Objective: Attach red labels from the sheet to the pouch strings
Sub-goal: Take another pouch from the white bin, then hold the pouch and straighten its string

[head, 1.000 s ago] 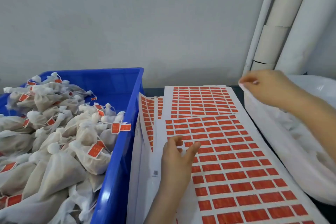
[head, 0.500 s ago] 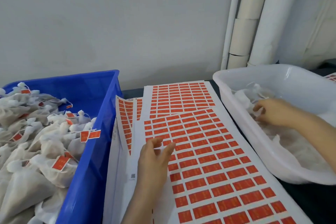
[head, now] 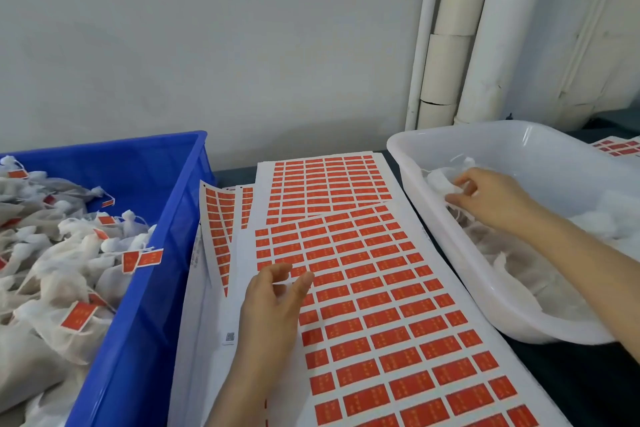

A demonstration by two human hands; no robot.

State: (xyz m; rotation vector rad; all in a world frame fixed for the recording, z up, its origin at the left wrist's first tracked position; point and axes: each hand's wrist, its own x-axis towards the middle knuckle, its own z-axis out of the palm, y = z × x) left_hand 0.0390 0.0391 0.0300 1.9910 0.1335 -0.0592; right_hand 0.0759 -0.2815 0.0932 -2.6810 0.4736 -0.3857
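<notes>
Red labels [head: 367, 284] lie under your left hand [head: 273, 308], fingers loosely parted; your right hand [head: 491, 198] pinches a white pouch [head: 438, 182] inside the tub [head: 519, 149].

My left grip [head: 273, 308] rests on red label sheet [head: 398, 305] on tabletop [head: 588, 378], fingers loosely bent. My right grip [head: 491, 198] pinches white pouch [head: 438, 182] inside white tub [head: 554, 149]. Blue crate [head: 156, 288] at left holds labelled pouches [head: 69, 253].

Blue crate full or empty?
Full: the blue crate is heaped near its rim with white pouches, several already carrying red labels.
</notes>
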